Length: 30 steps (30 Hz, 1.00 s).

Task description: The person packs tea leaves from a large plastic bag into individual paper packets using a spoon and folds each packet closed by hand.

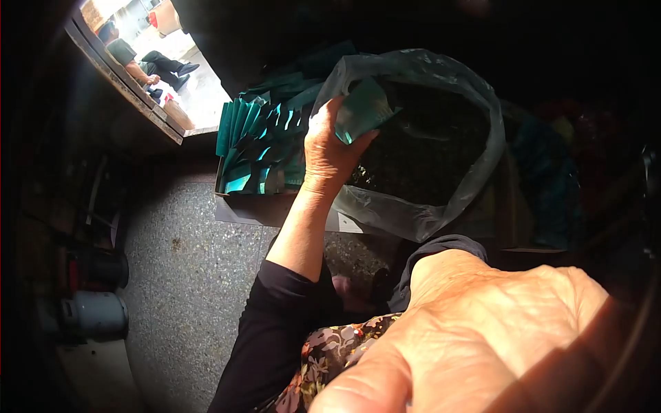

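My left hand (334, 148) is closed around a green packet (365, 110), its thumb and fingers on the packet's lower edges. The packet is over the left side of a clear plastic bag (485, 103), whose rim is spread into a wide ring. Dark contents, too dim to make out, lie inside the bag. To the left, many green packets (241, 127) stand packed in rows in a box. My right hand (482, 337) is very large and close to the camera at the lower right; its fingers run out of view or are hidden.
Speckled floor (186, 261) lies below the box. A grey metal cylinder (100, 313) is at the lower left. Through a bright doorway (206, 96) at the upper left, a person (134, 62) sits outside. More dark green packets (544, 179) are at the right.
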### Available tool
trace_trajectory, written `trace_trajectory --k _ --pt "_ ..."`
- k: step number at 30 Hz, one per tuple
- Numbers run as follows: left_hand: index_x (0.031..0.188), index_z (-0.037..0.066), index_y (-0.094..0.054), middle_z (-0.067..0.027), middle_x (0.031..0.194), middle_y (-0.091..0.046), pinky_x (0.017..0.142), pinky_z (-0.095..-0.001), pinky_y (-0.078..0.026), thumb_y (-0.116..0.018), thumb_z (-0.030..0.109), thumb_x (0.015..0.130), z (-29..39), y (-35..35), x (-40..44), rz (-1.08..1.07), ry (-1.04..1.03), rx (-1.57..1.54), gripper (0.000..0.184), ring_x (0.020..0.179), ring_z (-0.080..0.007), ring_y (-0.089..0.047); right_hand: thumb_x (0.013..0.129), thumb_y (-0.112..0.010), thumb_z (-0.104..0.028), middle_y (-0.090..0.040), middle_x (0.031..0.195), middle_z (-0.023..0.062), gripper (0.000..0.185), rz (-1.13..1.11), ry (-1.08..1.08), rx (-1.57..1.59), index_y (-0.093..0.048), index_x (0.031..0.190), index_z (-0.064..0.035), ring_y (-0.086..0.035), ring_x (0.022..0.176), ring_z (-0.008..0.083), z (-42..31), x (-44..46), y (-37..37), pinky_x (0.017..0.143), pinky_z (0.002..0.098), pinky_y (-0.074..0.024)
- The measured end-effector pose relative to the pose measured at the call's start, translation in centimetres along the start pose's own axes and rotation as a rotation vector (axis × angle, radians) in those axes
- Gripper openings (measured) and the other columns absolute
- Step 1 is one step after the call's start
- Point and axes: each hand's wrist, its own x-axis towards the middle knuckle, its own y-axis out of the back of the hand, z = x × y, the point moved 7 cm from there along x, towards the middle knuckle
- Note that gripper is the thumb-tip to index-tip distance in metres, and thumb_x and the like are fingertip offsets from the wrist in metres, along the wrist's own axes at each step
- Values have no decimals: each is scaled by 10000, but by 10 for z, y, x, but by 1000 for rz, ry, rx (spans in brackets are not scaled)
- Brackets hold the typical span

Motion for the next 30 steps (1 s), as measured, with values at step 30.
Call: trace_trajectory --k 30 --pt "1214 75 -505 -153 1128 -588 882 -392 -490 -849 151 605 -1 10 2 -6 28 21 704 1051 -339 -571 850 -635 -183 -572 618 75 128 152 -75 226 -615 815 -62 -554 585 228 15 20 -37 573 349 -457"
